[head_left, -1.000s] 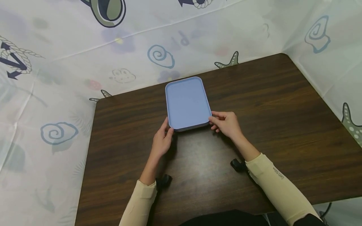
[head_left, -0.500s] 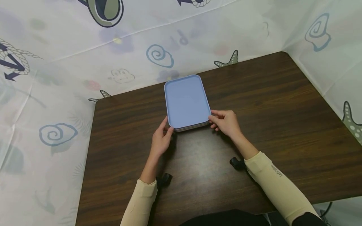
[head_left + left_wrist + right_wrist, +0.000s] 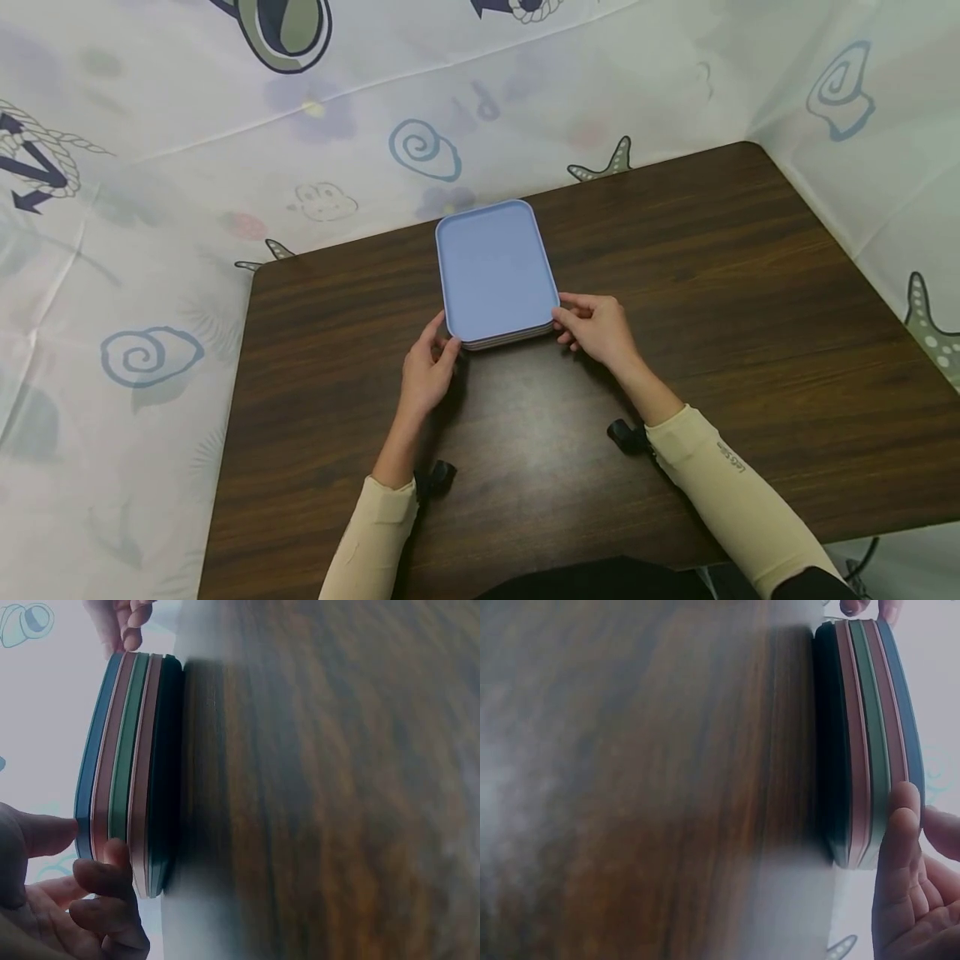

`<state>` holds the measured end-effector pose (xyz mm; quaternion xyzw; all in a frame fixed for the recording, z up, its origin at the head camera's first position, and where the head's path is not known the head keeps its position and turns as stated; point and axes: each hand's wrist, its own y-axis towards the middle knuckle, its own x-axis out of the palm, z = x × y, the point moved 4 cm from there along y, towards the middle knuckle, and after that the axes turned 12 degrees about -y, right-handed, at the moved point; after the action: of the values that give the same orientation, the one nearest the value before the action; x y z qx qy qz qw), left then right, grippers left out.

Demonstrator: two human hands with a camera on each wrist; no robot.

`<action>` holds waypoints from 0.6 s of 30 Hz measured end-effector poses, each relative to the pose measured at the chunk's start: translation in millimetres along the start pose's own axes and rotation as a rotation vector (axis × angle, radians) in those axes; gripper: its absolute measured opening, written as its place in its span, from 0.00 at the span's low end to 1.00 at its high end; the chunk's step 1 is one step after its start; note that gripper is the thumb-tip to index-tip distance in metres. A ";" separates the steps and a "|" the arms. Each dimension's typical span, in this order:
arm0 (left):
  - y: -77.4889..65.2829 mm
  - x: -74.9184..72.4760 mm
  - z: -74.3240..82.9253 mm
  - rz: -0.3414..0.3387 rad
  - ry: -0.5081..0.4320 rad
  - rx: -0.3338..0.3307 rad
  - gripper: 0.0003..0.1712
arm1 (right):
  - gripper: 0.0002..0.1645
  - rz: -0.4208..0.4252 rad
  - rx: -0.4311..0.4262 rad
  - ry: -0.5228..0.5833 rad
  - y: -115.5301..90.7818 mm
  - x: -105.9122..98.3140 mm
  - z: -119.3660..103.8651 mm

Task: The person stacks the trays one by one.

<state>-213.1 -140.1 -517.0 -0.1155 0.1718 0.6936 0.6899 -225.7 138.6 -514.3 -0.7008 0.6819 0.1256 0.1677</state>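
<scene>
A light blue rectangular tray (image 3: 497,271) with a raised rim tops a neat stack on the table. Below it, the left wrist view shows pink (image 3: 110,757), green (image 3: 129,761) and dark (image 3: 166,772) tray edges in layers. My left hand (image 3: 426,371) holds the near left corner, its thumb at the blue tray's edge and its fingers bent against the side. At the near right corner my right hand (image 3: 600,329) does likewise, thumb on the top rim and fingers along the layers. The fingers partly hide both corners.
The stack stands on a dark wood-grain table (image 3: 712,333), close to its back edge. Behind and to both sides hangs a white cloth (image 3: 525,92) printed with shells, starfish and anchors. Small black wrist cameras (image 3: 437,479) jut from the sleeves.
The near side of the stack, mostly a dark band a second ago, now shows several lighter layers. Both hands keep their places at the corners, with hardly any shift.
</scene>
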 end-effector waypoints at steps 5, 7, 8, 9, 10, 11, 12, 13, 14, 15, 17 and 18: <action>-3.6 -1.6 -1.9 -0.033 0.019 -0.007 0.29 | 0.28 -0.055 0.004 -0.024 -6.2 1.3 2.1; -6.8 -3.9 -3.0 -0.044 0.032 -0.020 0.28 | 0.31 -0.088 0.006 -0.033 -10.0 2.3 3.5; -8.4 -5.5 -3.7 -0.048 0.041 -0.024 0.26 | 0.32 -0.103 0.002 -0.042 -11.8 2.6 4.5; -10.0 -7.3 -4.4 -0.053 0.052 -0.026 0.25 | 0.33 -0.117 -0.001 -0.050 -13.5 2.7 5.6; -11.4 -9.8 -4.9 -0.057 0.062 -0.024 0.24 | 0.33 -0.127 -0.004 -0.056 -15.1 2.5 6.4; -12.9 -12.6 -4.9 -0.063 0.069 -0.023 0.23 | 0.34 -0.136 -0.009 -0.061 -16.7 1.9 7.2; -14.5 -15.9 -4.7 -0.069 0.077 -0.018 0.22 | 0.34 -0.144 -0.014 -0.070 -17.9 0.7 7.9; -15.7 -19.5 -4.8 -0.073 0.087 -0.011 0.22 | 0.35 -0.150 -0.024 -0.081 -19.0 -1.2 8.5; -16.9 -23.8 -4.2 -0.075 0.097 -0.004 0.22 | 0.35 -0.153 -0.034 -0.095 -19.9 -3.8 8.8; -18.4 -28.6 -3.5 -0.079 0.107 0.003 0.21 | 0.35 -0.154 -0.041 -0.109 -20.7 -7.3 9.1; -21.3 -39.9 -2.0 -0.075 0.129 0.010 0.21 | 0.35 -0.152 -0.055 -0.145 -21.6 -16.2 8.8; -22.3 -46.2 -1.5 -0.069 0.147 0.017 0.21 | 0.34 -0.145 -0.060 -0.164 -21.4 -21.8 8.8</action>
<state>-190.0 -183.3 -501.7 -0.1663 0.2238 0.6577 0.6998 -204.7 162.4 -512.1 -0.7402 0.6094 0.1906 0.2106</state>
